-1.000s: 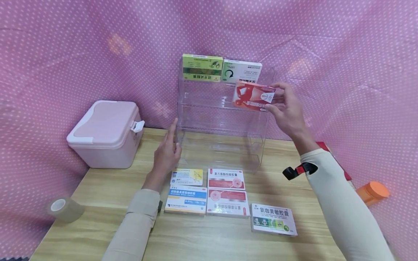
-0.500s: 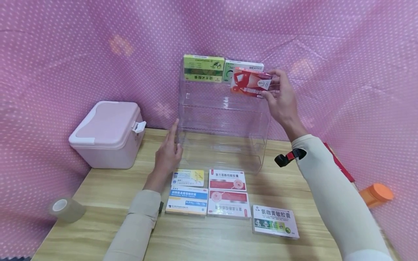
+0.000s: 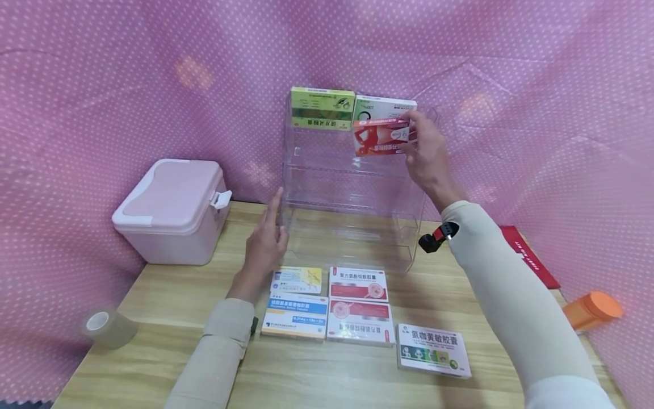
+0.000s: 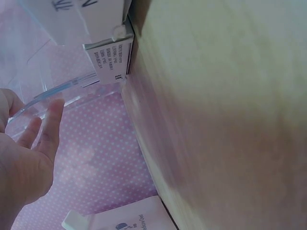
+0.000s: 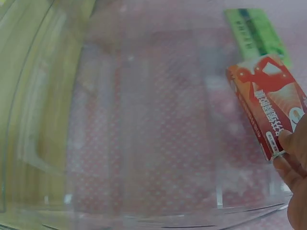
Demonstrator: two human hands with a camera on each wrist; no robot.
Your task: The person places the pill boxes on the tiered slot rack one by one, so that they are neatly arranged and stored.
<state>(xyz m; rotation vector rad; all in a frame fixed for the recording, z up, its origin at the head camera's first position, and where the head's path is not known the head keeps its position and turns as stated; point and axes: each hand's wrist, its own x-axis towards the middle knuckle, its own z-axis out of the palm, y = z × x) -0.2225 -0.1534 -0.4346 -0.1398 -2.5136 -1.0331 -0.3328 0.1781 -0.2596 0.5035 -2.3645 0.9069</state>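
A clear acrylic tiered rack (image 3: pixel 352 187) stands at the back of the wooden table (image 3: pixel 168 295). On its top tier stand a green box (image 3: pixel 322 108) and a white-and-green box (image 3: pixel 383 107). My right hand (image 3: pixel 424 150) pinches a red medicine box (image 3: pixel 380 138) just in front of the white-and-green box, at the top tier; the red medicine box (image 5: pixel 266 108) also shows in the right wrist view. My left hand (image 3: pixel 265 241), fingers straight, rests against the rack's lower left corner, its fingers (image 4: pixel 50 127) beside the clear wall.
Several medicine boxes lie flat in front of the rack, among them a blue-and-white box (image 3: pixel 295 315) and a white box with green print (image 3: pixel 433 349). A pink case (image 3: pixel 171 210) sits left, a tape roll (image 3: pixel 107 328) front left, an orange bottle (image 3: pixel 592 309) far right.
My right hand has carried the red box up and to the left, from beside the rack's second tier to the top tier. The left hand has stayed at the rack's corner.
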